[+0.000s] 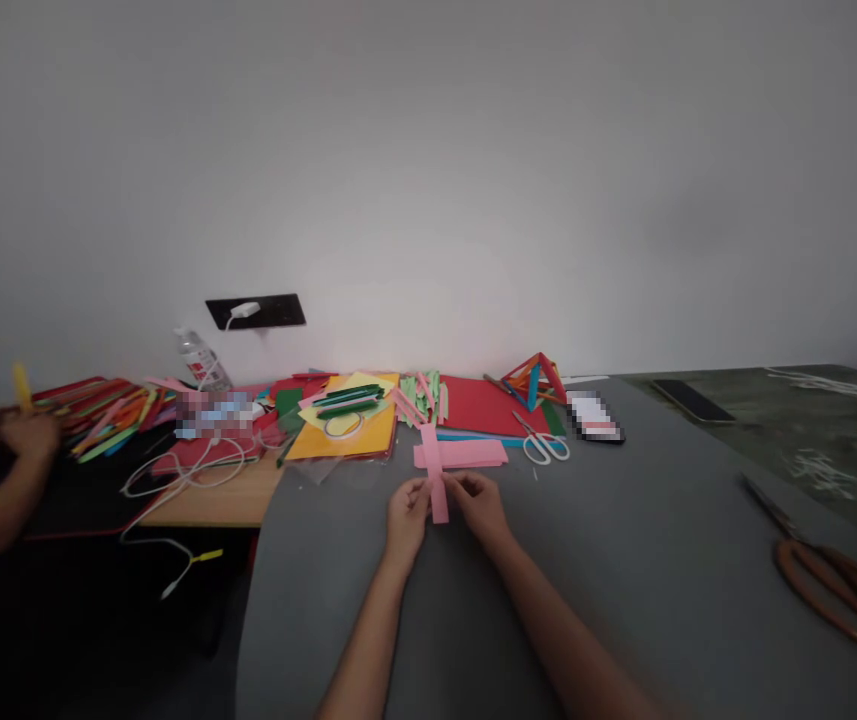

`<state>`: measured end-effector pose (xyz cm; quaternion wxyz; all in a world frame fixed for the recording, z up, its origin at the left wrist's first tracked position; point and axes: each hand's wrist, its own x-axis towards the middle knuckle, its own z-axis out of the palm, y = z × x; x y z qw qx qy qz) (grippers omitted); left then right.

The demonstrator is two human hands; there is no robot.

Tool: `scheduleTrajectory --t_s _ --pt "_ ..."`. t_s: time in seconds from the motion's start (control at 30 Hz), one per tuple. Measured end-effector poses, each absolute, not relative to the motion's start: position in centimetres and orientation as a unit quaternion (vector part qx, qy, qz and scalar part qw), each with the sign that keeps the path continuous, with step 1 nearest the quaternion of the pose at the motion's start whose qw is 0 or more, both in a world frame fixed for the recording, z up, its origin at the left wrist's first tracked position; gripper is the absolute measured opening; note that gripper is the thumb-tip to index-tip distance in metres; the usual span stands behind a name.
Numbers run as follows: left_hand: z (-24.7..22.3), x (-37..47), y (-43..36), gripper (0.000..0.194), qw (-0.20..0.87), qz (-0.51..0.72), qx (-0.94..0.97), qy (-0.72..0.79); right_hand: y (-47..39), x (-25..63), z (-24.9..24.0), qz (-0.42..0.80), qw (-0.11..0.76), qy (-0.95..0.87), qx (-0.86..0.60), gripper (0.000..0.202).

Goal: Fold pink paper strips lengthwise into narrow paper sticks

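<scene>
A pink paper strip [439,502] runs lengthwise away from me over the grey table, its far part crossing a wider pink paper piece [477,454] that lies sideways. At its left edge, my left hand [407,510] pinches the strip between thumb and fingers. My right hand [479,502] has its fingers closed on the strip's right edge. Beyond the pink paper are a red sheet [477,402] and a pile of light green folded strips [432,390]. White-handled scissors [542,442] lie to the right of the pink paper.
Large brown-handled scissors [833,580] lie at the right. A phone [594,416] rests near a colourful paper frame [537,382]. Yellow sheets [323,440], white cables [203,465] and a plastic bottle [201,358] are on the left. Another person's hand [30,435] holds something yellow at far left.
</scene>
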<state>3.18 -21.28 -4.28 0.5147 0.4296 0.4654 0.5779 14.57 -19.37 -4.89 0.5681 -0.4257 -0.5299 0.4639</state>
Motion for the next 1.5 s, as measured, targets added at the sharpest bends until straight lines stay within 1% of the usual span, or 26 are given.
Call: scheduleTrajectory --t_s 0.2,0.5,0.83,1.0,1.2,1.5 --pt "-4.17 3.07 -21.34 0.028 0.523 0.578 0.425 0.46 -19.3 14.78 -4.96 0.478 0.554 -0.538 -0.419 0.028" --pt "-3.94 3.44 -21.54 0.029 0.531 0.567 0.431 0.459 -19.42 14.67 -5.29 0.475 0.57 -0.517 -0.427 0.025" --pt "-4.57 3.19 -21.32 0.028 0.518 0.587 0.41 0.467 -18.93 15.11 -5.45 0.499 0.531 -0.544 -0.416 0.027" --pt "-4.33 3.34 -21.42 0.032 0.533 0.583 0.401 0.463 -19.09 14.93 -5.67 0.475 0.536 -0.547 -0.433 0.029" --pt "-4.42 3.53 -21.46 0.028 0.532 0.571 0.424 0.459 -19.47 14.7 -5.29 0.438 0.557 -0.539 -0.456 0.028" --pt "-4.65 3.31 -21.34 0.03 0.531 0.585 0.402 0.463 -19.08 14.85 -5.62 0.479 0.536 -0.55 -0.426 0.031"
